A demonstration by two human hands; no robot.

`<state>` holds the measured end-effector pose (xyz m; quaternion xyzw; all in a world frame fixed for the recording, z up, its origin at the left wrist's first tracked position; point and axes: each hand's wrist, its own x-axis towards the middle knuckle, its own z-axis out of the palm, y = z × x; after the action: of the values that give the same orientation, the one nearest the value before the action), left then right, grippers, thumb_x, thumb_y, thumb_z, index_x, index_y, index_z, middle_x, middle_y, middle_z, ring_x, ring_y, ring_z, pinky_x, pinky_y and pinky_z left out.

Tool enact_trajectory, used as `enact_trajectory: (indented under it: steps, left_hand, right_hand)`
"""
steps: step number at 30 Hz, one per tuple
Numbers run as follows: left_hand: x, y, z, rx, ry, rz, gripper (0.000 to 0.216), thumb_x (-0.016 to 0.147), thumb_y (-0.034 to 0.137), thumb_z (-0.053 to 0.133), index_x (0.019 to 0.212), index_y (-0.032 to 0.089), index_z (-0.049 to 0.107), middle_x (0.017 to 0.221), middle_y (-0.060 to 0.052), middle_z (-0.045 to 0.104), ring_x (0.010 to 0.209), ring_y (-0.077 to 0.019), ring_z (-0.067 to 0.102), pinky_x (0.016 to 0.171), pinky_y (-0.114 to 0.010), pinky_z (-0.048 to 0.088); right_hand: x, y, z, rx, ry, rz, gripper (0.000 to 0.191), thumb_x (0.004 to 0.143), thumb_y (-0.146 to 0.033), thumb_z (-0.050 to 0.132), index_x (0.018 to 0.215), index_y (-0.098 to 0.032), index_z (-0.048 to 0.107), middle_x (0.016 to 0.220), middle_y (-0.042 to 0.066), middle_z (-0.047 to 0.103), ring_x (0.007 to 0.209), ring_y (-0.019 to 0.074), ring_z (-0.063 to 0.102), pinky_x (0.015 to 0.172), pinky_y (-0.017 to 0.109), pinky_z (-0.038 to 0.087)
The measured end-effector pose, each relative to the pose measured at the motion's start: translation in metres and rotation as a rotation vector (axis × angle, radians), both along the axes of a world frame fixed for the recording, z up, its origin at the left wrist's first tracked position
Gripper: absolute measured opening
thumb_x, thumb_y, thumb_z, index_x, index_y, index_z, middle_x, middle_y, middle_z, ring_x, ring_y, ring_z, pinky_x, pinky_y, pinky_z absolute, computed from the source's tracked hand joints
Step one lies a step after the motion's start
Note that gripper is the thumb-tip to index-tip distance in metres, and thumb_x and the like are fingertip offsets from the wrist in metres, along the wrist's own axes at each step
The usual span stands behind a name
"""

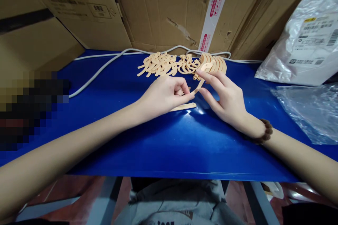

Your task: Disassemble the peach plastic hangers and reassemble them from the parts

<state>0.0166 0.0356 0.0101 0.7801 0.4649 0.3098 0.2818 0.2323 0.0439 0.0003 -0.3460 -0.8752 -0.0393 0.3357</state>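
Observation:
My left hand (pixel 169 91) pinches the lower end of a thin, curved beige piece (pixel 198 87) between thumb and fingers. On its other side, the thumb and fingertips of my right hand (pixel 224 95) close on the same piece near its upper part. Small beige bits partly show behind my left fingers. Below that hand a straight beige strip (pixel 186 106) with a small hole lies on the table, its left end hidden. Just behind my hands is a heap of curved beige pieces (pixel 161 64), with wider curved pieces (pixel 218 64) stacked neatly at its right.
The blue table (pixel 169 147) has its front edge close to my lap. Cardboard boxes (pixel 163 10) stand along the back, and a white cable (pixel 97 74) runs before them. At the right are a white packing bag (pixel 298 38) and a clear plastic bag (pixel 311 109).

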Motion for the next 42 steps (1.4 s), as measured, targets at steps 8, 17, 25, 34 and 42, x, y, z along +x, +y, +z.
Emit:
enact_trajectory:
  steps: [8,17,25,34,42]
  left_hand:
    - [0.008,-0.019,0.002,0.114,0.165,-0.128,0.026,0.089,0.043,0.066,0.082,0.019,0.067,0.063,0.004,0.061,0.053,-0.0095,0.051,0.052,-0.024,0.031]
    - [-0.043,0.016,0.013,0.177,0.299,0.036,0.015,0.089,0.035,0.064,0.086,0.022,0.069,0.085,0.001,0.074,0.072,-0.0145,0.064,0.062,-0.025,0.04]
    - [-0.05,0.024,0.004,0.33,0.629,0.166,0.012,0.093,0.031,0.059,0.089,0.023,0.068,0.093,-0.003,0.075,0.083,-0.0232,0.067,0.062,-0.029,0.037]
    - [-0.056,0.029,-0.003,0.369,0.586,-0.157,0.029,0.095,0.046,0.06,0.112,0.024,0.069,0.113,-0.002,0.071,0.106,-0.0208,0.066,0.08,-0.027,0.045]
    - [-0.054,0.033,-0.012,0.431,0.604,-0.168,0.028,0.1,0.039,0.053,0.113,0.023,0.072,0.109,-0.003,0.072,0.102,-0.0192,0.067,0.078,-0.026,0.046]
  right_hand:
    - [-0.003,-0.007,0.002,-0.233,0.213,0.031,0.019,0.097,-0.038,0.061,0.106,-0.021,0.065,0.098,0.004,0.07,0.085,0.0181,0.064,0.078,0.03,0.051]
    - [0.005,0.009,0.004,-0.172,0.146,0.041,0.012,0.099,-0.03,0.056,0.101,-0.021,0.063,0.098,0.005,0.072,0.09,0.02,0.067,0.083,0.033,0.05]
    - [0.009,0.011,0.004,-0.168,-0.032,0.081,0.024,0.099,-0.029,0.056,0.121,-0.02,0.059,0.099,0.005,0.075,0.087,0.019,0.071,0.075,0.029,0.052]
    - [0.014,0.018,-0.003,-0.139,-0.189,0.118,0.023,0.103,-0.024,0.045,0.116,-0.019,0.063,0.109,0.007,0.075,0.093,0.0187,0.071,0.078,0.028,0.052]
    - [0.013,0.014,-0.003,0.07,-0.44,0.164,0.036,0.097,-0.004,0.038,0.123,-0.014,0.061,0.111,0.008,0.074,0.093,0.0202,0.069,0.075,0.029,0.049]
